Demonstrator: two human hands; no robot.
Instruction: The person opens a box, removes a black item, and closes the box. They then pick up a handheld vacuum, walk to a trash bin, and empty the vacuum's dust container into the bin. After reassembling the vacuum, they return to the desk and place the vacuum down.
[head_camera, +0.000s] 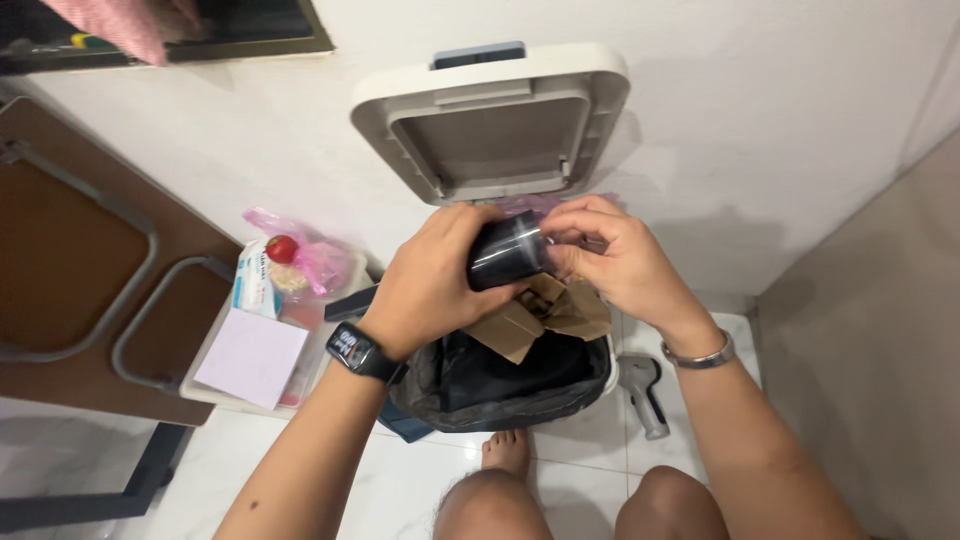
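Black roll: a glossy black cylindrical plastic roll sat above the bin, between both hands.
Left hand: wrapped around the roll's near end, black smartwatch on the wrist.
Right hand: fingertips pinched at the roll's far end.
Bin: white lidded bin, lid up, black liner and brown cardboard inside.

Black roll half covered by both hands; bin inside masked by cardboard; table cropped at left edge
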